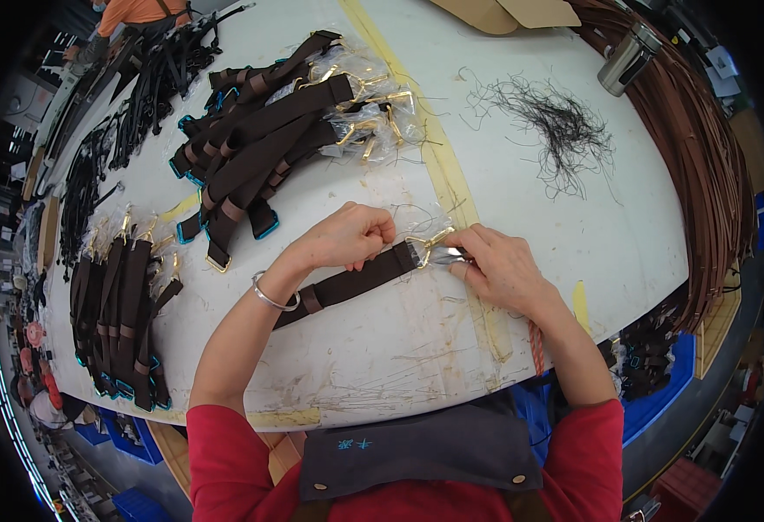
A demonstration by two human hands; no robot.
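A dark brown webbing strap (356, 284) lies slantwise on the table before me, with a brown leather keeper loop (310, 300) round it. At its right end sits a gold metal clasp (427, 247), partly in clear plastic film. My left hand (347, 237) is closed just above the strap, fingertips pinched; a fine dark thread shows beside them, but whether they hold it I cannot tell. Beside the clasp, my right hand (497, 265) is closed round small silver thread snips (458, 254), mostly hidden by the fingers.
Similar straps are heaped at the upper left (269, 130), and another bundle (121, 313) lies left. Loose dark threads (564, 130) form a tangle at the far right, near a steel flask (629, 59). Long brown strips (686, 174) line the right edge. An orange cord (536, 348) hangs below my right wrist.
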